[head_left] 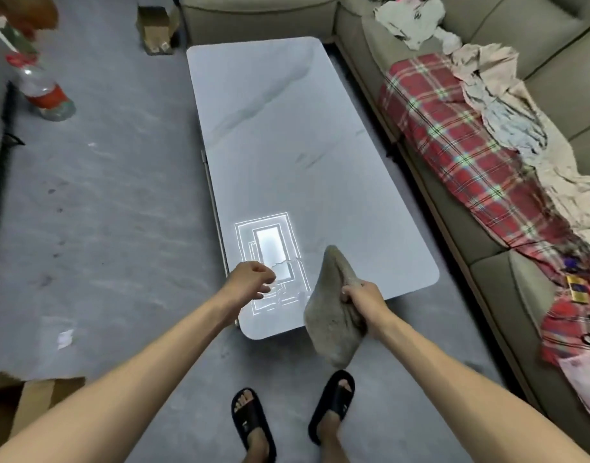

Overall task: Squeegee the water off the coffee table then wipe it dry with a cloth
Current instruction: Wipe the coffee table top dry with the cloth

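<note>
The counter (286,145), a pale-grey slab with rounded corners, is lying lengthwise away from the person, and its glossy top is mirroring a rectangular ceiling light (270,252) near the close end. Faint dark veins are running across the far half (whether any of the sheen is water, I cannot tell). The right hand (363,299) is gripping a brownish-grey cloth (330,315), fingers curled round a bunched middle, so that one end is pointing up over the counter's near edge and the other is hanging down in front of it. The left hand (250,279) is hovering over the near left corner with fingers loosely curled, holding nothing. A beige sofa (537,78) is running along the right side, carrying a red plaid blanket (454,155) and crumpled clothes (410,18). On the grey floor (103,195) a plastic bottle (43,91) is standing at far left, and a cardboard box (155,28) is sitting beyond the counter's far left corner. The person is standing in black slippers (250,419).
</note>
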The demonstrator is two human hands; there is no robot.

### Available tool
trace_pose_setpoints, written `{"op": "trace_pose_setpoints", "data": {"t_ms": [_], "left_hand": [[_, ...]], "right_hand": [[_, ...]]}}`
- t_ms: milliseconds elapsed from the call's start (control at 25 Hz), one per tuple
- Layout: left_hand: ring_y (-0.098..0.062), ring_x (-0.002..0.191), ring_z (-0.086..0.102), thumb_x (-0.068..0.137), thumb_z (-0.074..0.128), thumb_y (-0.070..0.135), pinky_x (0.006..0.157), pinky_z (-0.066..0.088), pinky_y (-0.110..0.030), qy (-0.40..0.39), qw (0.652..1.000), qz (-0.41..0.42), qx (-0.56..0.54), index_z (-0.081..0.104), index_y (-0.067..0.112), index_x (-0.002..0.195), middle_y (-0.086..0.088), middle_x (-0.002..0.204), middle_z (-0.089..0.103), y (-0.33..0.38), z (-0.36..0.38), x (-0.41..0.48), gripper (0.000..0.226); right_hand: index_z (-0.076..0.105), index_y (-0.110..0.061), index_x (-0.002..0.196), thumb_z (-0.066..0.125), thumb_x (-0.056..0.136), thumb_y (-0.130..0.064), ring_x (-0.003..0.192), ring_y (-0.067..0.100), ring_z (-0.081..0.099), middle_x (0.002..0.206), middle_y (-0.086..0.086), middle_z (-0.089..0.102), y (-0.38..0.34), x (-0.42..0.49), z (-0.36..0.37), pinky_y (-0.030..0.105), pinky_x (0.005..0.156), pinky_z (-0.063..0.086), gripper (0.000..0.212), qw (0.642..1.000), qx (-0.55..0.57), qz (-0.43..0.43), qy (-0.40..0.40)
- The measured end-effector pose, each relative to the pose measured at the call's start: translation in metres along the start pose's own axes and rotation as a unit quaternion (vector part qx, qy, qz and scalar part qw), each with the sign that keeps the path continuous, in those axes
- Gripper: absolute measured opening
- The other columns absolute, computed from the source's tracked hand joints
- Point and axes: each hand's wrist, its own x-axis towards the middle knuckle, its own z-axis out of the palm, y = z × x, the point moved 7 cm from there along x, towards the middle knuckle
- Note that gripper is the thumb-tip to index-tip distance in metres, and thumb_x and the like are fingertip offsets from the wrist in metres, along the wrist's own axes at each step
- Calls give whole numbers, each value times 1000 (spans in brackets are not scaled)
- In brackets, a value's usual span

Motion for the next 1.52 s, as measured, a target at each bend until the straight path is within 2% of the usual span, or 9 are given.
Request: {"op": "trace_pose_setpoints", "data": {"t_ms": [280, 440, 560, 680, 840, 1080, 1200, 1360, 1520], "left_hand": [[-17, 97, 61, 86, 61, 22, 87, 51, -34, 64, 996, -18, 64, 65, 23, 90, 4, 102, 67, -11, 47, 98, 6], [-8, 95, 58, 88, 59, 26, 68, 41, -20, 111, 989, -14, 95, 62, 26, 96, 13, 100, 63, -39, 71, 176, 9], [-15, 102, 54, 89, 58, 28, 76, 41, -29, 188, 972, -11, 144, 59, 25, 108, 9, 110, 53, -69, 63, 218, 19], [-26, 113, 54, 90, 59, 32, 89, 47, -40, 253, 953, -66, 152, 51, 17, 123, -3, 130, 51, -120, 34, 247, 38], [-28, 123, 50, 92, 56, 41, 96, 41, -39, 274, 953, -110, 68, 40, 15, 130, -7, 138, 50, -169, 14, 263, 49], [-25, 97, 58, 93, 49, 46, 74, 43, -35, 302, 948, -93, 42, 50, 20, 113, 6, 98, 61, -188, -14, 264, 33], [-13, 92, 58, 92, 49, 49, 70, 43, -25, 281, 954, -99, -32, 58, 24, 106, 7, 99, 62, -203, -30, 260, 30], [-7, 102, 66, 90, 55, 43, 95, 46, -26, 228, 951, -78, -193, 57, 20, 109, 3, 111, 67, -220, -41, 261, 30], [-5, 103, 66, 95, 53, 39, 91, 46, -21, 218, 939, -67, -259, 52, 16, 111, 4, 108, 66, -231, -42, 262, 28]], "right_hand": [[52, -10, 112, 50, 81, -27, 85, 34, 57, 100, 11, 59, -65, 178, -122, 38, 69, 47, 35, 902, -317, -191, 224], [49, -6, 126, 51, 82, -20, 86, 36, 56, 111, 18, 60, -28, 305, -104, 34, 68, 44, 45, 897, -365, -195, 159], [61, -8, 107, 55, 81, -24, 103, 31, 51, 119, 11, 53, 0, 359, -77, 32, 78, 43, 31, 886, -349, -273, 137], [55, -10, 120, 59, 77, -29, 112, 6, 45, 129, 1, 49, 14, 391, -59, 25, 92, 42, 48, 918, -235, -300, 108], [52, 0, 129, 47, 84, -31, 145, 16, 19, 160, 2, 20, 33, 408, -31, 36, 117, 19, 55, 939, -171, -277, 110], [51, -6, 135, 48, 82, -37, 149, 18, 8, 161, 3, 16, 20, 378, 62, 45, 121, 10, 62, 933, -154, -313, 93], [64, -6, 121, 53, 79, -36, 148, 23, 12, 160, 5, 21, 3, 351, 139, 43, 120, 9, 53, 908, -216, -357, 40], [68, -12, 115, 51, 76, -45, 148, 26, 12, 159, 5, 23, -17, 317, 232, 40, 119, 4, 55, 837, -329, -436, -38], [68, -23, 112, 50, 72, -53, 148, 26, 6, 159, 1, 24, -19, 291, 276, 48, 120, 2, 54, 766, -412, -487, -76]]}}
